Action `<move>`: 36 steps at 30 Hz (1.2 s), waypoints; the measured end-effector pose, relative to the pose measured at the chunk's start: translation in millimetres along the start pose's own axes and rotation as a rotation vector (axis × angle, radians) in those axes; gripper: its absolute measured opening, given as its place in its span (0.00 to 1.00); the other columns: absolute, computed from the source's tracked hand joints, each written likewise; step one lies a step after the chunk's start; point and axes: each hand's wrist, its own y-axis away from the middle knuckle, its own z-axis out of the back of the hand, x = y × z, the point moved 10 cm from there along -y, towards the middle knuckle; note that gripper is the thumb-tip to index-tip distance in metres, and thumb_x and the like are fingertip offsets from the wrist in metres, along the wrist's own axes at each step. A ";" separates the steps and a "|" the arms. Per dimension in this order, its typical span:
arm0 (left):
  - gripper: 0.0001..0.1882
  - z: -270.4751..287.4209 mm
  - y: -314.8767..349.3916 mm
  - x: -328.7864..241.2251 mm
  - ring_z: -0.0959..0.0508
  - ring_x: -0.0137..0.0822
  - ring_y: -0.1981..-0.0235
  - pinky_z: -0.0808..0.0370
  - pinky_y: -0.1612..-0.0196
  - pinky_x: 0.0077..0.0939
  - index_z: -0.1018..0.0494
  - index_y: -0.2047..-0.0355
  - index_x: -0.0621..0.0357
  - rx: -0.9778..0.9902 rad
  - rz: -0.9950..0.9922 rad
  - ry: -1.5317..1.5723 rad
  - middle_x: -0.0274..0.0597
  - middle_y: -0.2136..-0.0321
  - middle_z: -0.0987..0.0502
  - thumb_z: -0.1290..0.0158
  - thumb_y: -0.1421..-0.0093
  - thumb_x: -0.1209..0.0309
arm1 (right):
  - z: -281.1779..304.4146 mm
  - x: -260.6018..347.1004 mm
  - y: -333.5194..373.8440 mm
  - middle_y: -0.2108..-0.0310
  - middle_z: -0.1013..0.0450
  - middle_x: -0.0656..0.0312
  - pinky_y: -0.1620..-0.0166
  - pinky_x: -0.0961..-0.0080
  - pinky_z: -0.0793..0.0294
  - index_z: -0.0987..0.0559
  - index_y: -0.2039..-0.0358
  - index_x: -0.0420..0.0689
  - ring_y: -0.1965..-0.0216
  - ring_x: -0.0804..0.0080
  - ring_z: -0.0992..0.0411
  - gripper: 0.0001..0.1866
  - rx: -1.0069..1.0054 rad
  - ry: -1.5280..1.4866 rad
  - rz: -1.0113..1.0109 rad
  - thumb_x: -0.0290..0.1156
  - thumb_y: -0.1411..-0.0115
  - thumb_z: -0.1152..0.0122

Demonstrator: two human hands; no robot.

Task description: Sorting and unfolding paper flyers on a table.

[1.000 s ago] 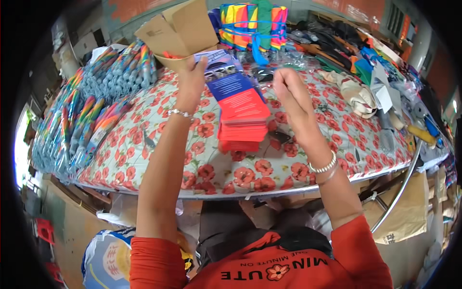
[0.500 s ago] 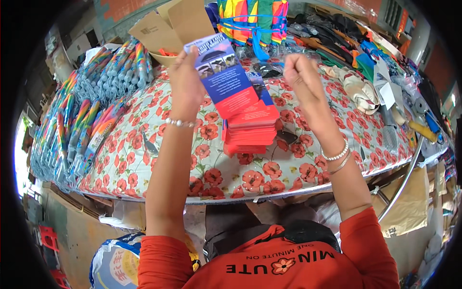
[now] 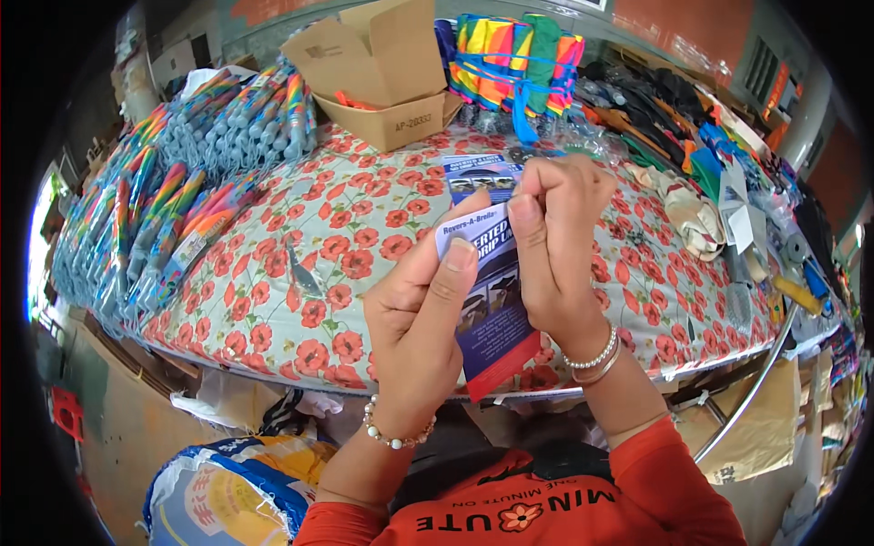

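Observation:
My left hand grips a tall printed card, blue above and red at its lower end with small umbrella pictures, thumb on its face near the top left corner. My right hand is closed in a pinch at the card's upper right edge, fingertips close to those of the left. What that pinch holds is too small or hidden to make out. Behind the hands, the top of the stack of similar cards shows on the flowered tablecloth; my hands cover the rest.
Rainbow umbrellas with grey cords pile up at the left. An open cardboard box and a tied bundle of colourful folded umbrellas stand at the back. Dark umbrellas and cloth lie at the right, near a yellow-handled tool.
Both hands have come together and nearer to me, bringing the card down from the left, in front of the stack. The right hand now meets the card's top edge.

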 end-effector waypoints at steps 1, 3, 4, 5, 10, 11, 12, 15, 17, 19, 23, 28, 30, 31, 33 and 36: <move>0.17 3.3 0.6 1.2 0.29 0.23 0.60 0.32 0.55 0.17 0.35 0.50 0.70 -0.009 0.007 0.016 0.41 0.59 0.27 0.57 0.38 0.73 | -0.5 1.5 0.9 0.71 0.40 0.61 0.57 0.67 0.51 0.33 0.68 0.43 0.65 0.65 0.44 0.04 0.001 -0.005 0.005 0.28 0.42 0.55; 0.17 6.4 0.6 3.3 0.29 0.24 0.59 0.32 0.55 0.17 0.36 0.50 0.71 -0.005 0.022 0.041 0.41 0.59 0.27 0.57 0.38 0.73 | 2.0 3.6 1.9 0.71 0.39 0.61 0.57 0.66 0.51 0.33 0.68 0.43 0.65 0.64 0.44 0.04 -0.003 0.009 0.004 0.29 0.42 0.54; 0.17 10.3 0.0 5.1 0.29 0.24 0.59 0.32 0.54 0.17 0.36 0.50 0.71 -0.020 0.036 0.077 0.41 0.58 0.28 0.57 0.38 0.74 | 1.4 4.5 1.4 0.71 0.39 0.61 0.57 0.66 0.51 0.33 0.68 0.43 0.65 0.64 0.44 0.04 -0.003 0.014 0.004 0.29 0.42 0.54; 0.17 13.8 -0.5 6.9 0.29 0.24 0.59 0.33 0.54 0.17 0.36 0.50 0.71 -0.035 0.050 0.114 0.42 0.58 0.28 0.57 0.38 0.74 | 0.2 7.1 0.7 0.71 0.39 0.60 0.57 0.66 0.51 0.33 0.68 0.43 0.65 0.64 0.44 0.04 -0.005 0.031 0.022 0.28 0.42 0.54; 0.17 14.3 -1.2 2.4 0.30 0.23 0.58 0.33 0.53 0.18 0.36 0.50 0.72 -0.047 0.004 0.105 0.43 0.57 0.28 0.57 0.38 0.74 | -9.9 9.0 2.1 0.70 0.40 0.61 0.56 0.68 0.52 0.33 0.67 0.43 0.63 0.65 0.45 0.05 0.042 0.113 0.047 0.29 0.42 0.56; 0.17 14.6 -1.1 1.7 0.30 0.23 0.58 0.33 0.53 0.18 0.36 0.50 0.72 -0.045 0.003 0.108 0.43 0.57 0.28 0.57 0.38 0.74 | -13.5 8.3 2.8 0.69 0.40 0.61 0.55 0.69 0.52 0.34 0.66 0.42 0.63 0.66 0.45 0.05 0.068 0.135 0.039 0.29 0.41 0.56; 0.17 15.4 -0.5 -0.3 0.30 0.23 0.58 0.33 0.53 0.18 0.36 0.50 0.72 -0.039 -0.007 0.104 0.43 0.57 0.28 0.57 0.38 0.74 | -15.1 9.6 3.0 0.69 0.40 0.61 0.55 0.69 0.52 0.34 0.66 0.42 0.63 0.66 0.45 0.05 0.069 0.132 0.042 0.29 0.41 0.56; 0.18 18.2 0.3 -5.1 0.30 0.23 0.58 0.33 0.53 0.17 0.36 0.50 0.72 -0.033 -0.030 0.091 0.43 0.57 0.29 0.57 0.38 0.74 | -16.8 10.6 2.7 0.70 0.40 0.58 0.58 0.64 0.51 0.33 0.68 0.44 0.64 0.61 0.45 0.03 0.043 0.125 0.024 0.27 0.43 0.53; 0.18 19.9 0.7 -6.4 0.30 0.23 0.59 0.33 0.54 0.17 0.36 0.50 0.72 -0.032 -0.041 0.082 0.43 0.57 0.29 0.57 0.38 0.75 | -18.9 10.8 1.8 0.70 0.40 0.58 0.58 0.64 0.51 0.33 0.68 0.44 0.64 0.61 0.45 0.03 0.045 0.131 0.023 0.27 0.44 0.53; 0.18 21.8 1.2 -7.0 0.30 0.23 0.59 0.33 0.54 0.17 0.36 0.49 0.72 -0.031 -0.044 0.075 0.43 0.57 0.29 0.57 0.38 0.75 | -20.2 10.8 1.4 0.70 0.41 0.58 0.58 0.63 0.51 0.33 0.68 0.44 0.64 0.60 0.46 0.04 0.047 0.153 0.016 0.27 0.44 0.53; 0.18 26.1 1.4 -3.5 0.30 0.23 0.59 0.33 0.54 0.16 0.36 0.49 0.71 -0.043 -0.025 0.074 0.43 0.57 0.29 0.57 0.38 0.75 | -23.2 15.0 0.1 0.71 0.41 0.58 0.59 0.63 0.51 0.33 0.68 0.44 0.65 0.60 0.46 0.03 0.072 0.135 0.027 0.27 0.45 0.53; 0.17 28.6 0.5 -2.1 0.30 0.22 0.59 0.33 0.55 0.16 0.36 0.50 0.71 -0.053 -0.038 0.069 0.43 0.57 0.28 0.57 0.38 0.75 | -25.7 7.9 2.2 0.70 0.41 0.58 0.58 0.65 0.52 0.33 0.67 0.44 0.65 0.62 0.47 0.04 0.088 0.135 0.008 0.29 0.43 0.54; 0.17 29.5 0.2 -1.3 0.29 0.23 0.59 0.32 0.55 0.16 0.36 0.50 0.71 -0.059 -0.031 0.067 0.43 0.58 0.28 0.57 0.38 0.74 | -27.8 -10.4 1.2 0.69 0.41 0.60 0.58 0.70 0.50 0.32 0.67 0.44 0.65 0.67 0.46 0.05 0.150 -0.101 -0.167 0.31 0.42 0.54; 0.17 29.9 0.3 -1.3 0.29 0.23 0.59 0.32 0.55 0.16 0.36 0.50 0.71 -0.058 -0.029 0.068 0.43 0.58 0.28 0.57 0.38 0.74 | -31.2 -18.5 2.4 0.69 0.40 0.62 0.59 0.72 0.50 0.32 0.67 0.44 0.65 0.70 0.45 0.06 0.180 -0.219 -0.255 0.32 0.41 0.54; 0.17 31.4 -0.9 -0.3 0.28 0.23 0.60 0.32 0.55 0.16 0.35 0.51 0.72 -0.060 -0.006 0.074 0.44 0.59 0.27 0.57 0.38 0.74 | -35.5 -31.1 3.9 0.69 0.41 0.63 0.57 0.76 0.49 0.33 0.66 0.43 0.65 0.72 0.46 0.08 0.169 -0.519 -0.398 0.34 0.41 0.54; 0.17 31.1 -1.4 -0.4 0.28 0.24 0.60 0.32 0.56 0.16 0.35 0.51 0.72 -0.065 0.006 0.077 0.44 0.59 0.27 0.56 0.38 0.73 | -50.0 -43.9 13.5 0.68 0.42 0.66 0.55 0.82 0.48 0.35 0.66 0.41 0.64 0.76 0.46 0.11 0.134 -1.126 -0.673 0.36 0.41 0.53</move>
